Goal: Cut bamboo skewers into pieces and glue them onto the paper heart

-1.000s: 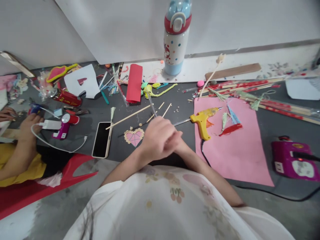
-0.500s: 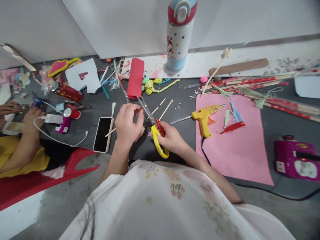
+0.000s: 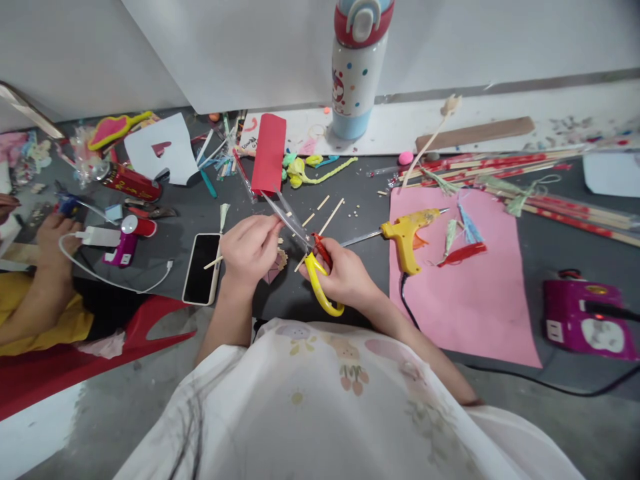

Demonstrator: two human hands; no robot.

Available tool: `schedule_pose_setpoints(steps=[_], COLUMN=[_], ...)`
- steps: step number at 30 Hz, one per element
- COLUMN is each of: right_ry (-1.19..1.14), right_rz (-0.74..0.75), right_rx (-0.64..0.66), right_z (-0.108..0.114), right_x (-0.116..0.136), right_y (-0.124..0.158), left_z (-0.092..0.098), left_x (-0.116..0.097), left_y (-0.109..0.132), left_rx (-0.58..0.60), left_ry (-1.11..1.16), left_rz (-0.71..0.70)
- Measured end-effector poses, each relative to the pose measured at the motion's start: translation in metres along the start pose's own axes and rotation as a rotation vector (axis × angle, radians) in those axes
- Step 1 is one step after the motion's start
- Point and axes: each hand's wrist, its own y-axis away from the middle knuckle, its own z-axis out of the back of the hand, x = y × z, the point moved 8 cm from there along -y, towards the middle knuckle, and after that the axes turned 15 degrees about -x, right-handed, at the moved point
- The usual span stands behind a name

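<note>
My right hand [image 3: 347, 275] is closed around scissors [image 3: 323, 290] with yellow and red handles. Their blades are parted and point up and left, beside the fingertips of my left hand [image 3: 251, 250]. That hand is pinched on a thin wooden stick [image 3: 212, 263], whose end pokes out to the left over a phone [image 3: 201, 269]. Between the hands, partly behind the left one, lies a small brownish-pink piece [image 3: 276, 267] with a jagged edge. Several short sticks [image 3: 331, 217] and tiny pale bits [image 3: 354, 208] are scattered past the scissors.
A yellow glue gun [image 3: 407, 237] rests at the edge of pink paper [image 3: 485, 307]. Behind stand a bottle [image 3: 359, 87] and a red paper piece [image 3: 270, 153]. Wrapped sticks [image 3: 575, 207] and a purple device [image 3: 585, 320] are at right. Another person's hand [image 3: 55, 243] works at far left.
The scissor blades have spread wider. My left hand has shifted slightly left with the stick, uncovering more of the brownish-pink piece. The view has moved a little.
</note>
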Motion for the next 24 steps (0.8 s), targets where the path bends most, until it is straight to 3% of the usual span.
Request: schedule_pose_setpoints(steps=[24], right_ry=[0.010], right_rz=[0.043], right_rx=[0.054], right_z=[-0.002], right_x=[-0.001], right_y=[-0.002], left_z=[-0.009], left_x=[-0.001], left_y=[0.001], left_rx=[0.164], left_ry=[0.039], left_rz=[-0.010])
